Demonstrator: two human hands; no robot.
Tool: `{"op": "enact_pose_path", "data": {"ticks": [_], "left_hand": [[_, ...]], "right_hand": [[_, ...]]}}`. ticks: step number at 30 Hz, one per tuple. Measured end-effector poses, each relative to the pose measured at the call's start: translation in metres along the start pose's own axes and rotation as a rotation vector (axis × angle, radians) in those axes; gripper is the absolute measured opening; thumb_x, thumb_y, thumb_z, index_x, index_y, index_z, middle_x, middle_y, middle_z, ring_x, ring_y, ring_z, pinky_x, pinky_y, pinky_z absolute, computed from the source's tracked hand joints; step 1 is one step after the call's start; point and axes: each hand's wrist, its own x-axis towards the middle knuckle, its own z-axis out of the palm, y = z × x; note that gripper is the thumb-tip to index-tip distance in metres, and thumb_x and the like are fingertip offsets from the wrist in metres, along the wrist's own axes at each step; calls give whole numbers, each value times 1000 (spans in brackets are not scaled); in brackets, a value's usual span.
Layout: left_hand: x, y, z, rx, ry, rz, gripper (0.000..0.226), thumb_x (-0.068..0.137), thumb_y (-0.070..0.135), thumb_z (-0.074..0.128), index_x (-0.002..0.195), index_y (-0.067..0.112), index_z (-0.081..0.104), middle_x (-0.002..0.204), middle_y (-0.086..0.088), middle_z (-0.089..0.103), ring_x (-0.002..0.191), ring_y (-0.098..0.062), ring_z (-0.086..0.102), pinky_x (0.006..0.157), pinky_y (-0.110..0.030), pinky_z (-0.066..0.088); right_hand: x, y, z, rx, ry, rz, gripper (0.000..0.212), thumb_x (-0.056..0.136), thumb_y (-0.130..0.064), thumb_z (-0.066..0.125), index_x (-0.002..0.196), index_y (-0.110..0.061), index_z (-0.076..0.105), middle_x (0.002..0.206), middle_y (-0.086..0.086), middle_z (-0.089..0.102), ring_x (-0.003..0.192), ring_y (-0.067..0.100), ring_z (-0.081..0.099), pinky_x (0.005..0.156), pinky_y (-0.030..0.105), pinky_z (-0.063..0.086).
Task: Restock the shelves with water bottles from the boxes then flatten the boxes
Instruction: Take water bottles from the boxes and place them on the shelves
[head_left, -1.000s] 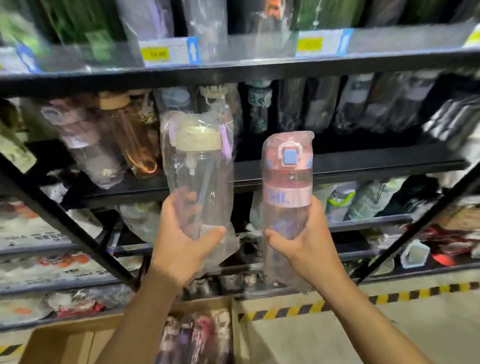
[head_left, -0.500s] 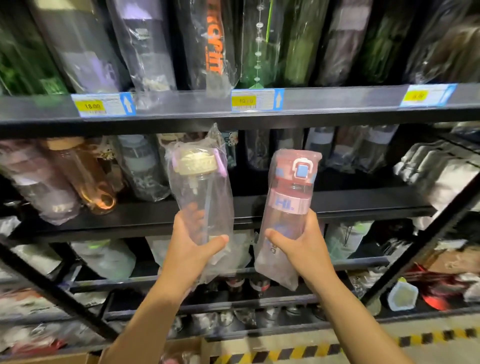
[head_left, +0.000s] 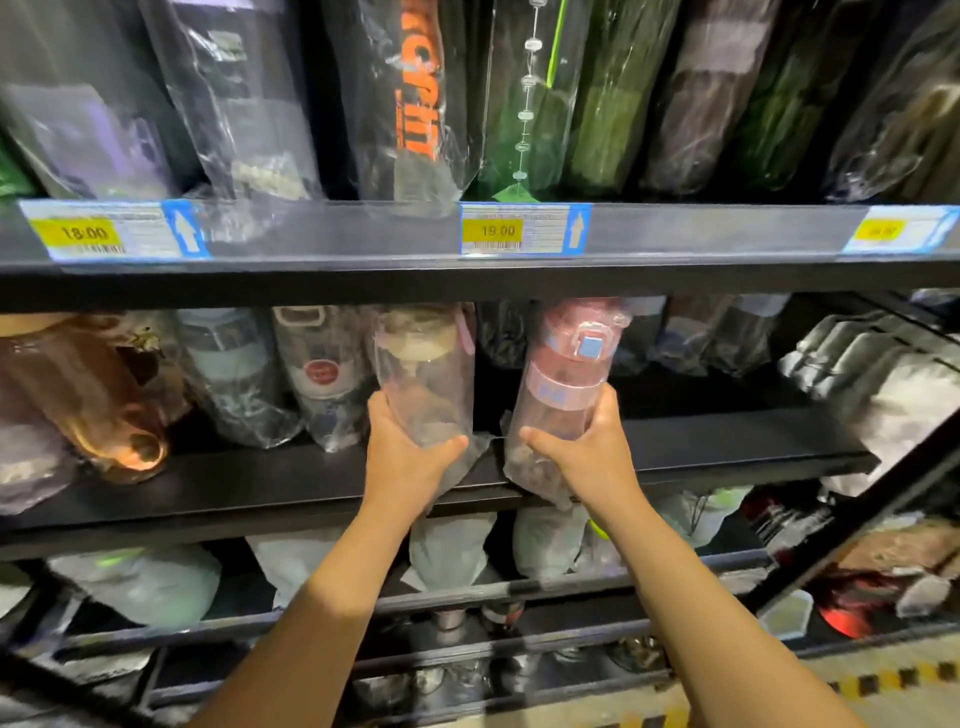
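At centre left of the frame, a row of wrapped bottles (head_left: 322, 379) stands on the middle shelf (head_left: 727, 441). Just right of that row, my left hand (head_left: 410, 457) grips the lower body of the clear bottle (head_left: 423, 379), thumb in front and fingers curled round the far side. Right of centre, my right hand (head_left: 592, 452) grips the pink bottle (head_left: 566, 374) in the same manner. Both bottles are bagged in plastic. Their long axes run near upright, with the lids just under the upper shelf (head_left: 311, 275). The bag tails overhang the shelf's front edge; I cannot tell whether the bases rest on it. The dark vacant slot lies directly beyond both bottles. Both hands appear equally near it, so the placement calls for a straight push away from me.
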Motion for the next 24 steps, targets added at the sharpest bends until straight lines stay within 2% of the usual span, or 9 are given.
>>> {"op": "enact_pose_path", "data": {"ticks": [5, 8, 11, 15, 17, 18, 20, 22, 24], "left_hand": [[20, -13, 15, 68, 29, -95, 70, 70, 21, 94, 114, 26, 40, 115, 2, 58, 105, -16, 59, 88, -28, 45], [30, -11, 24, 83, 51, -85, 58, 73, 20, 93, 102, 31, 44, 113, -4, 62, 101, -20, 62, 86, -32, 48], [41, -13, 31, 118, 72, -78, 45, 76, 17, 90, 84, 32, 49, 89, -1, 68, 83, -22, 68, 77, -33, 52], [59, -19, 38, 256, 69, -254, 49, 82, 22, 85, 60, 19, 41, 58, -3, 51, 59, -24, 52, 58, -33, 44], [68, -26, 38, 298, 47, -388, 48, 86, 26, 81, 56, 15, 45, 56, 0, 47, 55, -17, 48, 62, -30, 41], [76, -30, 39, 293, 48, -408, 46, 88, 28, 79, 58, 17, 47, 60, 1, 48, 56, -13, 46, 68, -30, 43], [85, -29, 39, 347, -11, -380, 36, 97, 28, 70, 70, 14, 51, 73, -1, 51, 63, -14, 47, 83, -33, 49], [97, -26, 43, 369, -2, -219, 26, 99, 22, 69, 112, 4, 55, 106, -5, 54, 90, -21, 54, 99, -30, 43], [103, -20, 45, 262, 148, -101, 79, 79, 13, 88, 140, 3, 39, 127, -3, 50, 113, -18, 51, 97, -18, 38]], "right_hand": [[23, 14, 6, -76, -32, -27, 75, 74, -14, 93, 130, -20, 43, 121, -9, 62, 101, -13, 60, 79, 5, 46], [39, 20, 8, -106, -62, 18, 60, 76, -16, 91, 113, -22, 44, 114, 1, 63, 83, -10, 65, 67, 8, 49], [52, 23, 11, -111, -86, 90, 49, 78, -26, 90, 99, -27, 46, 101, 7, 67, 71, 9, 71, 55, 13, 50], [73, 33, 17, -143, -106, 179, 35, 80, -30, 88, 69, -6, 65, 59, 6, 68, 55, 13, 63, 48, 18, 44], [84, 33, 24, -105, -104, 237, 25, 82, -24, 86, 79, -8, 67, 72, 5, 72, 69, 19, 67, 58, 24, 50], [90, 32, 28, -45, -110, 234, 24, 82, -19, 86, 97, -13, 67, 92, 6, 75, 82, 19, 70, 67, 24, 55], [101, 32, 38, 35, -144, 138, 54, 85, -10, 83, 129, -21, 53, 127, 4, 67, 113, 18, 67, 92, 23, 56], [107, 29, 46, 36, -127, 32, 69, 83, -5, 84, 138, -19, 46, 137, 7, 61, 124, 21, 62, 103, 28, 52], [115, 33, 52, 70, -60, -50, 75, 75, 5, 86, 132, -23, 46, 130, 5, 64, 119, 15, 64, 98, 23, 54]]}}
